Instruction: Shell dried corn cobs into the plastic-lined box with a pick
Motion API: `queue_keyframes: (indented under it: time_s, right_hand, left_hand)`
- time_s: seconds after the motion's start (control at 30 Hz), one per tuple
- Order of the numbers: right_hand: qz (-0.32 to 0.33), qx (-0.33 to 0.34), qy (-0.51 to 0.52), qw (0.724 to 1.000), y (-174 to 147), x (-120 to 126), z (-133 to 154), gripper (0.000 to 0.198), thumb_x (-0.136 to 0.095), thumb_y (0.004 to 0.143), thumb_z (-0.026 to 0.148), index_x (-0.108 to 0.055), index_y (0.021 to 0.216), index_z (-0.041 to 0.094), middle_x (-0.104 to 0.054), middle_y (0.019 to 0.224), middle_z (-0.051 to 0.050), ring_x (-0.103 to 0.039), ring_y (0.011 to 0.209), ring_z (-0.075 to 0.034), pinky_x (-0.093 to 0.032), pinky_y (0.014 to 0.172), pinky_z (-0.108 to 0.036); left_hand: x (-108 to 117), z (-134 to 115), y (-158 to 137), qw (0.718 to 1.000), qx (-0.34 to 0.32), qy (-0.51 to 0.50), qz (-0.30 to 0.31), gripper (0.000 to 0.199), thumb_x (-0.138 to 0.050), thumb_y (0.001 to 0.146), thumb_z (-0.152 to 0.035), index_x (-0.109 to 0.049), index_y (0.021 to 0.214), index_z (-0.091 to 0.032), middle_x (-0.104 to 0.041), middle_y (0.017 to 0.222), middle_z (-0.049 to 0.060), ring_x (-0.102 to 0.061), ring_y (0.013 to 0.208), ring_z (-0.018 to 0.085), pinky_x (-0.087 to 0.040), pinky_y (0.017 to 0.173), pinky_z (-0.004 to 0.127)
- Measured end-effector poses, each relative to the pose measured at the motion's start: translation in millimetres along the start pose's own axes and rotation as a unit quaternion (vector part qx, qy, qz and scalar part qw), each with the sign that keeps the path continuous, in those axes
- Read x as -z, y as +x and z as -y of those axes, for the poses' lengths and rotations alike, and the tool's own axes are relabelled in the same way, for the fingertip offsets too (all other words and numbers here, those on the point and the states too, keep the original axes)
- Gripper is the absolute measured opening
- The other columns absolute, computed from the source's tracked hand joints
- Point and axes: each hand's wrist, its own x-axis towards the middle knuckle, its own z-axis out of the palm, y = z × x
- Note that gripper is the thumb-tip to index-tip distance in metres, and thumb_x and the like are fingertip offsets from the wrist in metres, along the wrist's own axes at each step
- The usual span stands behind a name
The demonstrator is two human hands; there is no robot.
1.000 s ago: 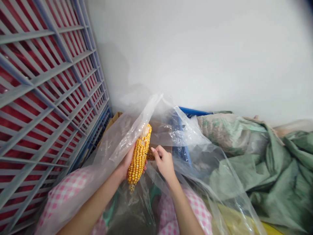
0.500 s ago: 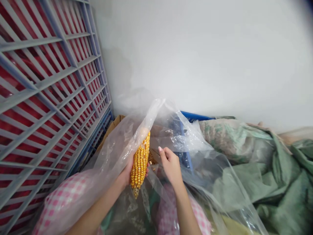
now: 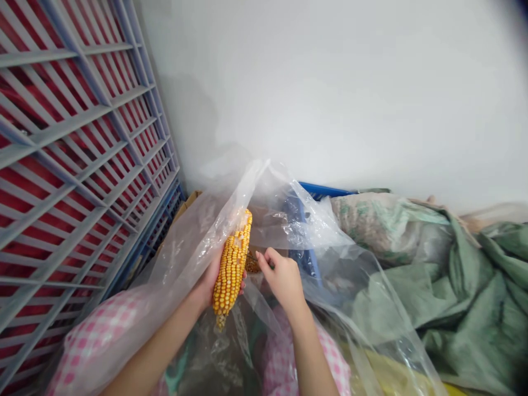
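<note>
A yellow ear of corn (image 3: 231,269) stands at a slant in my left hand (image 3: 210,279), its bare stem end down and a few kernels gone near the top. My left hand wraps the ear from behind and below, fingertips showing at its right side. Close on the right, apart from the ear, is my right hand (image 3: 285,278) with its fingers curled in a pinch; whatever it may hold is hidden. A clear plastic bag (image 3: 185,236) drapes around both arms. Loose kernels (image 3: 252,264) show behind the ear, inside the bag.
On the left rises a grey-purple slatted crate (image 3: 94,110) with red showing through it. A blue crate (image 3: 325,190) stands behind the bag. To the right lie a printed sack (image 3: 371,220) and a crumpled green tarp (image 3: 466,297). The white wall (image 3: 330,93) is straight ahead.
The whole view has shifted slightly. The ear has risen a little in view, and more bare spots show near its top. A thin dark object seen at my right fingertips earlier is now hidden.
</note>
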Motion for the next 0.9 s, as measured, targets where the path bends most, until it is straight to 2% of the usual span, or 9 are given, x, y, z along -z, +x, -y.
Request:
queue_keyframes:
  time_s: [0.17, 0.27, 0.47, 0.67, 0.77, 0.9]
  right_hand:
    - [0.004, -0.001, 0.023, 1.000, 0.8, 4.6, -2.4, 0.037, -0.039, 0.083, 0.044, -0.045, 0.056, 0.019, -0.040, 0.046, 0.005, -0.032, 0.043, -0.006, -0.020, 0.047, -0.020]
    - [-0.003, 0.030, 0.007, 1.000, 0.0, 4.8, -1.6, 0.037, -0.038, 0.084, 0.043, -0.048, 0.059, 0.018, -0.046, 0.047, 0.004, -0.037, 0.042, -0.006, -0.020, 0.047, -0.020]
    - [-0.033, 0.097, -0.116, 0.988, -2.3, -0.6, 3.4, 0.032, -0.037, 0.086, 0.033, -0.049, 0.060, 0.018, -0.054, 0.047, 0.001, -0.044, 0.040, -0.007, -0.014, 0.046, -0.023]
    - [-0.031, 0.112, -0.203, 0.972, -5.2, -8.0, 7.3, 0.027, -0.039, 0.085, 0.026, -0.052, 0.061, 0.019, -0.057, 0.046, 0.001, -0.044, 0.037, -0.008, -0.009, 0.046, -0.026]
    - [-0.025, 0.103, -0.210, 0.972, -5.0, -11.4, 5.3, 0.026, -0.041, 0.084, 0.025, -0.052, 0.061, 0.019, -0.056, 0.045, 0.001, -0.044, 0.036, -0.008, -0.009, 0.046, -0.026]
    - [-0.053, 0.096, -0.188, 0.976, -5.7, -19.2, 3.6, 0.027, -0.040, 0.084, 0.024, -0.052, 0.061, 0.019, -0.056, 0.045, 0.001, -0.046, 0.038, -0.008, -0.011, 0.046, -0.025]
  left_hand:
    - [0.8, -2.4, -4.1, 0.998, 0.002, -0.022, 0.060, 0.064, -0.023, 0.077, -0.064, -0.051, 0.107, -0.014, -0.059, 0.055, 0.006, -0.055, 0.040, 0.018, -0.044, 0.039, 0.029]
    - [3.3, -2.6, -5.5, 0.996, 0.001, -0.030, 0.085, 0.063, -0.024, 0.078, -0.062, -0.052, 0.108, -0.014, -0.059, 0.056, 0.007, -0.055, 0.041, 0.017, -0.045, 0.040, 0.029]
    - [0.8, -2.2, -5.3, 1.000, 0.015, 0.004, 0.025, 0.064, -0.026, 0.075, -0.066, -0.057, 0.087, -0.012, -0.059, 0.054, 0.007, -0.054, 0.040, 0.017, -0.044, 0.039, 0.028]
    - [-1.1, 1.0, -3.2, 0.993, -0.015, 0.104, -0.062, 0.064, -0.028, 0.072, -0.069, -0.057, 0.078, -0.012, -0.059, 0.052, 0.008, -0.055, 0.041, 0.019, -0.043, 0.040, 0.028]
    - [1.8, 3.5, -0.3, 0.989, -0.013, 0.134, -0.065, 0.064, -0.031, 0.070, -0.070, -0.058, 0.076, -0.012, -0.059, 0.052, 0.009, -0.056, 0.042, 0.020, -0.043, 0.041, 0.029]
    - [4.1, 3.1, 1.8, 0.993, -0.011, 0.095, -0.062, 0.061, -0.029, 0.074, -0.067, -0.057, 0.077, -0.013, -0.059, 0.052, 0.008, -0.055, 0.042, 0.019, -0.043, 0.040, 0.029]
